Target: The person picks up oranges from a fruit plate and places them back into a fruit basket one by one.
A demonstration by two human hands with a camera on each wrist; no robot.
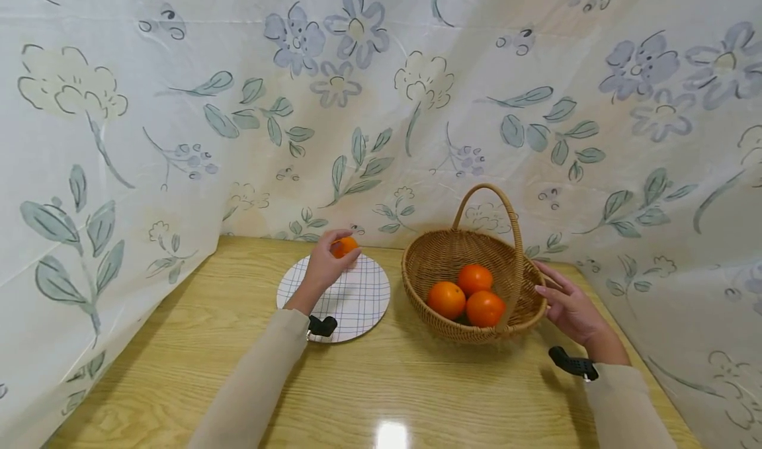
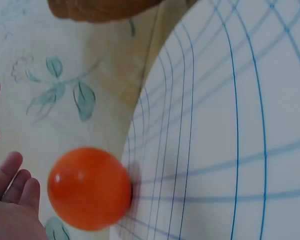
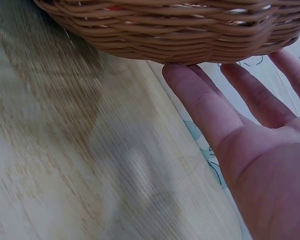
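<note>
My left hand (image 1: 326, 264) is over the far part of a round board (image 1: 363, 303) with a blue grid on white. Beside its spread fingers, an orange (image 1: 345, 246) sits at the board's far edge. In the left wrist view a gap shows between that orange (image 2: 90, 189) and the fingers (image 2: 15, 192). My right hand (image 1: 573, 309) is at the right side of a wicker basket (image 1: 428, 257), fingertips against its outer wall. Seen from the right wrist, the extended fingers (image 3: 200, 95) meet the basket's underside edge (image 3: 190, 37).
Three oranges (image 1: 475, 280) lie inside the basket, whose tall arched handle (image 1: 515, 237) rises over them. Everything stands on a wooden table (image 1: 381, 383). Floral cloth (image 1: 357, 138) hangs behind the table and along both sides.
</note>
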